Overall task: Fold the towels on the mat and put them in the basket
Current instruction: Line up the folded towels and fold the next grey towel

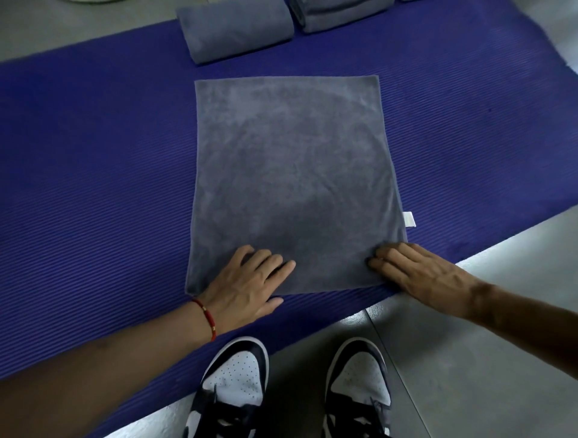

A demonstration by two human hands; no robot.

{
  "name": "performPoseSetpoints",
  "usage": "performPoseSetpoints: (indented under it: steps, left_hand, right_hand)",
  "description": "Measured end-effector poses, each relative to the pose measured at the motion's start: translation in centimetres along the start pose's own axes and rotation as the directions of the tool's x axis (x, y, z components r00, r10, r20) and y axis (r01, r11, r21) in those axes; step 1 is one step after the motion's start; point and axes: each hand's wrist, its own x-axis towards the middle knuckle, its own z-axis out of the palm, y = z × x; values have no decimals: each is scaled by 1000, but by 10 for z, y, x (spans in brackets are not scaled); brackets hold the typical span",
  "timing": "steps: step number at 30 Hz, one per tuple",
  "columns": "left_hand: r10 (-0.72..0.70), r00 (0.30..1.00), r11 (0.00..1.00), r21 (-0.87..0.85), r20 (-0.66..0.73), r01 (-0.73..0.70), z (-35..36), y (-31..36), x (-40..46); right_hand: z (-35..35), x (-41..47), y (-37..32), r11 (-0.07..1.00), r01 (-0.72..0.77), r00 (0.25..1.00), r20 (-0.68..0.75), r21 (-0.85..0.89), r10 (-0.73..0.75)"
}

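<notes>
A grey towel (pixel 291 175) lies spread flat on the purple mat (pixel 93 156), with a small white label at its right edge. My left hand (pixel 247 281) rests flat on the towel's near left part, fingers straight. At the near right corner my right hand (pixel 419 269) presses flat on the cloth, its fingertips pointing left. Two folded grey towels lie at the far edge of the mat: one (pixel 234 29) left of centre, another (pixel 337 12) to its right, partly cut off by the frame. No basket is in view.
Grey tiled floor (pixel 469 344) runs along the mat's near right side. My two black-and-white shoes (pixel 237 384) stand at the mat's near edge. A pale round object (pixel 90 1) peeks in at the top left.
</notes>
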Motion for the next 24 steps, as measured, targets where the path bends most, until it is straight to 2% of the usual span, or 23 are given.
performPoseSetpoints:
  steps: [2, 5, 9, 11, 14, 16, 18, 20, 22, 24]
  left_hand:
    - [-28, 1000, 999, -21, -6, 27, 1, 2, -3]
    - [-72, 997, 993, -100, -19, 70, 1, 5, -4]
    - [-114, 993, 977, -185, -17, 109, -4, 1, -3]
    - [-171, 985, 966, -199, -14, 165, -9, -6, -6]
    - [-325, 944, 924, -235, -61, 303, -19, -25, -17]
    - [-524, 850, 799, -373, -50, 471, -34, -44, -22]
    - [-685, 727, 588, -547, 56, 596, -50, -67, -24]
    - [-692, 688, 435, -634, 220, 640, -61, -89, -26]
    - [-641, 690, 387, -634, 337, 670, -67, -104, -27]
    - [-615, 677, 369, -613, 403, 699, -66, -110, -29]
  right_hand:
    - [-1, 1, 2, 997, -55, 998, -2, 48, 55]
    - [-10, 4, 7, 951, -202, 975, -39, 232, 217]
    - [-28, 12, 10, 683, -445, 833, -13, 579, 554]
    - [-36, 15, 17, 567, -517, 767, 53, 641, 639]
    - [-41, 21, 31, 480, -572, 701, 93, 665, 707]
    - [-40, 24, 41, 405, -608, 650, 135, 683, 747]
    - [-42, 28, 49, 294, -591, 605, 171, 751, 777]
    - [-49, 34, 54, 175, -535, 568, 198, 827, 799]
    - [-56, 42, 57, 73, -461, 543, 217, 884, 812]
    - [-61, 48, 58, 37, -416, 534, 211, 909, 819]
